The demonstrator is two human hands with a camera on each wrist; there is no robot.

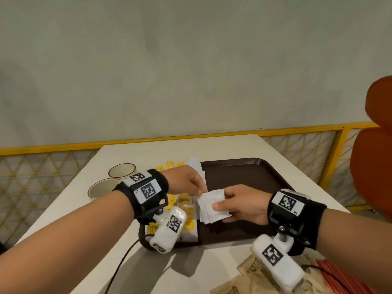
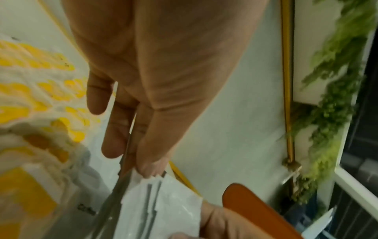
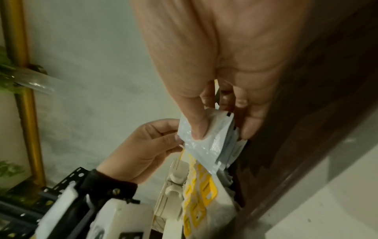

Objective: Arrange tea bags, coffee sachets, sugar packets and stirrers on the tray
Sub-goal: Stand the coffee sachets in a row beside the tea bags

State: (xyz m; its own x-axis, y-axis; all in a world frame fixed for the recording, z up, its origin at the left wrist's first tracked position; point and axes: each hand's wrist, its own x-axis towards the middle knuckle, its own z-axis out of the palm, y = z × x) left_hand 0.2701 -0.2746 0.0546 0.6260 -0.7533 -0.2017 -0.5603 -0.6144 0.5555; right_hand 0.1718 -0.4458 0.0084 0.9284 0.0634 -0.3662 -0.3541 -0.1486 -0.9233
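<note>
1. A yellow sachet (image 1: 153,227) under the left wrist camera bore dark letters starting "RELA"; the rest was hidden.
2. The right wristband tag (image 1: 288,203) carried a small "R1" at one corner, beside a black-and-white square code.
3. The left wristband tag (image 1: 147,190) showed a tiny mark like "L1", too small to be sure.
4. In the left wrist view, a pale packet (image 2: 81,215) had dark print beginning "Co", blurred beyond that.
5. The white packets (image 1: 209,205) and brown bags (image 1: 250,270) bore print that could not be read.
</note>
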